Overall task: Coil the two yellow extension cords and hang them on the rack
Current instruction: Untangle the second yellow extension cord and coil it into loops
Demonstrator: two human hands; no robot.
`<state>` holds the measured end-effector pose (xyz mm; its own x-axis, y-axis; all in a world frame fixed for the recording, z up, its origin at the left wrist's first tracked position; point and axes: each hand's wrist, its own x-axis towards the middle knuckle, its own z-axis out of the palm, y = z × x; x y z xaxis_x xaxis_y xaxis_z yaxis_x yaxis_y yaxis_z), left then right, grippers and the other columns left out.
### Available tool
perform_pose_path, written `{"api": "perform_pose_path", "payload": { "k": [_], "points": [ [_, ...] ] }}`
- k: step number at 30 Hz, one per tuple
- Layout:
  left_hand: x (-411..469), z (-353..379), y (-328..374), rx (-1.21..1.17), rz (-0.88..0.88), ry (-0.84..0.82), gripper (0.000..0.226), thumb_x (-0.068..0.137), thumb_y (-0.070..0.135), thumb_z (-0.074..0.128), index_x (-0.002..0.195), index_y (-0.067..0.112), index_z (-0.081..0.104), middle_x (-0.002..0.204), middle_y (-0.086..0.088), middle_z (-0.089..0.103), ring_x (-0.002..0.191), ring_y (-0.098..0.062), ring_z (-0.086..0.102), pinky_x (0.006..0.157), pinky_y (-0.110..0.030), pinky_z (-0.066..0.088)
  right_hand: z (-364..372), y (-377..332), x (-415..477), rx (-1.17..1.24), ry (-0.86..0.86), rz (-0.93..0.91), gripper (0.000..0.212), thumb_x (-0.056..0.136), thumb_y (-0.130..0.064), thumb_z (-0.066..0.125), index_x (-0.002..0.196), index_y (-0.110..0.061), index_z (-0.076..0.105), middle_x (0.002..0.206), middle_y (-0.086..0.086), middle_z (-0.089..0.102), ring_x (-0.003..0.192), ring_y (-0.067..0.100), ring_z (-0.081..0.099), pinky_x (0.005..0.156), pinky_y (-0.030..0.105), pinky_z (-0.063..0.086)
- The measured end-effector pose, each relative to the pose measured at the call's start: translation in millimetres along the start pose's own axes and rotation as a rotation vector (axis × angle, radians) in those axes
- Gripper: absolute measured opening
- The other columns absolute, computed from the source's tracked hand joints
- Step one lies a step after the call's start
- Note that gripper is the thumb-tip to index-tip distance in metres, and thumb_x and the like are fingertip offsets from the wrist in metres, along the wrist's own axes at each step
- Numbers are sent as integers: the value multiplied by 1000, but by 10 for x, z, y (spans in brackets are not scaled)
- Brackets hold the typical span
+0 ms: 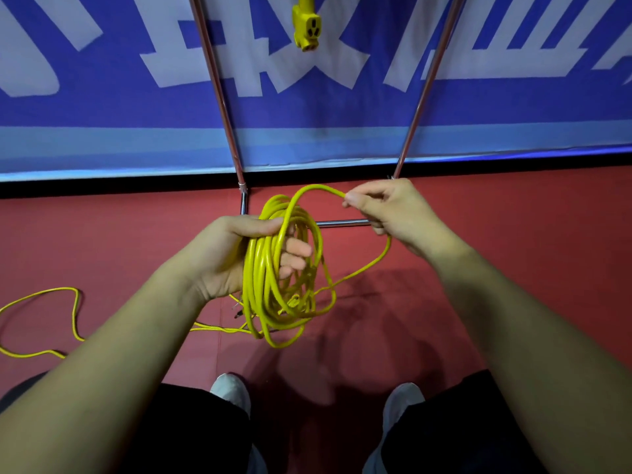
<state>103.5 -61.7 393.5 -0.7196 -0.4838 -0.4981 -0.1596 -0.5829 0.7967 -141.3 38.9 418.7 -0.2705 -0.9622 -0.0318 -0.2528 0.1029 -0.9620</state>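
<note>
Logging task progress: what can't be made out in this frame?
All in the head view:
- Top of the rack: cut off by the upper edge. Only its lower part and a dangling yellow socket show, so any cord hung there is unseen.
- Loose cord on the floor: runs off the left edge and behind the left forearm.
- Coil in the left hand: its end is lost among the loops.

yellow cord coil [273, 268], red floor [513, 217], blue-and-white banner [102, 80], chrome rack [219, 83]
</note>
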Motion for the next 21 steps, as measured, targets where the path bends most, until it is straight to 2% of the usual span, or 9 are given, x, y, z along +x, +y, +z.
{"api": "perform_pose_path", "payload": {
  "k": [2,4,5,7,9,12,17,19,21],
  "points": [
    [-5,5,17,-21,24,49,66,81,34,74,129,-4,51,103,-19,61,75,-30,67,71,-42,51,16,-86,-35,-142,-31,-52,15,92,-19,66,80,-14,73,42,-13,43,42,5,34,47,21,29],
    [-37,31,25,-17,43,41,74,77,35,77,132,-5,48,103,-18,61,75,-29,67,72,-41,52,26,-140,-49,-261,-51,-104,11,91,-15,67,85,-10,74,47,-20,56,46,-3,50,52,9,35],
    [-62,57,23,-14,48,6,76,72,35,80,129,-6,50,100,-17,63,73,-28,68,69,-40,53,33,-156,-54,-297,-51,-120,10,90,-15,68,88,-9,76,55,-21,63,54,-6,55,56,9,38],
    [-127,145,26,-4,41,-92,79,57,36,87,118,-4,57,90,-14,67,68,-26,69,63,-37,55,61,-174,-73,-332,-62,-142,9,87,-18,71,88,-13,78,76,-9,74,70,-5,60,68,21,47],
    [-216,267,55,-59,9,-232,67,53,33,89,105,0,62,80,-12,67,63,-26,69,58,-35,56,124,-195,-102,-304,-74,-174,8,87,-18,71,86,-13,77,83,1,75,74,0,59,73,23,47],
    [-276,375,83,-140,-7,-389,41,66,29,84,92,3,67,68,-8,59,53,-26,62,54,-32,53,209,-259,-112,-236,-41,-252,8,87,-17,71,83,-12,76,80,2,74,73,0,58,70,21,45],
    [-281,477,55,-133,26,-365,39,62,33,89,79,9,63,51,2,46,41,-17,52,46,-27,47,257,-173,-71,-128,-95,-237,7,88,-11,69,85,-5,71,60,-8,60,57,1,49,56,14,39],
    [-271,489,63,-174,50,-335,48,58,29,91,80,9,52,49,4,46,42,-15,52,46,-26,48,200,-93,-49,-88,-129,-191,8,89,-13,68,89,-5,67,60,0,55,56,8,49,54,18,41],
    [-263,479,82,-205,81,-306,55,55,27,92,82,10,47,49,5,46,43,-14,53,46,-25,48,69,27,-8,-112,-193,-109,11,91,-13,66,95,-2,64,66,9,60,61,14,57,62,27,49]
  ]
}}
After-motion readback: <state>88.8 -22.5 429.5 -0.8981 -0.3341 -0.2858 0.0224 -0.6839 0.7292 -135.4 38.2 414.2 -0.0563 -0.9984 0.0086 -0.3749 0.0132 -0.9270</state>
